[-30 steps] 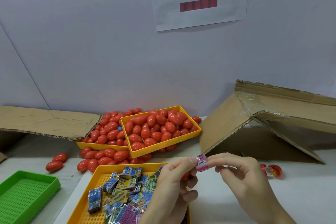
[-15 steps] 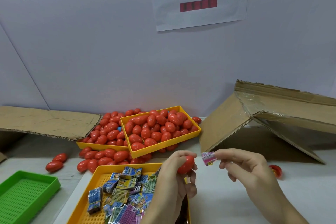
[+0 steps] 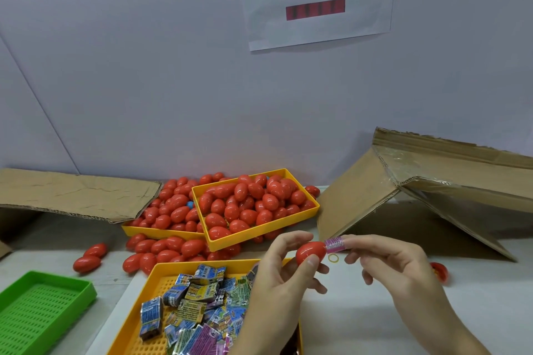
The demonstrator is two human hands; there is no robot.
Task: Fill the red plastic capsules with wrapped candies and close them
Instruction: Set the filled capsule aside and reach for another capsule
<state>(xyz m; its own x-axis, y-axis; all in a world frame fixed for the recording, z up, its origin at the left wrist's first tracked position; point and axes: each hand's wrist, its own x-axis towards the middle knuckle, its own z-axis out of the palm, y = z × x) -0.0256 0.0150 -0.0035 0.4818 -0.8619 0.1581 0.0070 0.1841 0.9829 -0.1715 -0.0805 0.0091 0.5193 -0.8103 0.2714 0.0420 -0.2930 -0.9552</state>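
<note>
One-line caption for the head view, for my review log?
Left hand holds a red capsule while the right hand brings a pink wrapped candy to its end, above the yellow candy tray.

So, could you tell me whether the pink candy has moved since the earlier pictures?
Yes. The pink candy has shifted rightward, toward the cardboard box, pinched in the right hand.

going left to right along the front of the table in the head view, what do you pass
green tray → yellow candy tray → left hand holding a red capsule → pink wrapped candy → right hand → open red capsule
</note>
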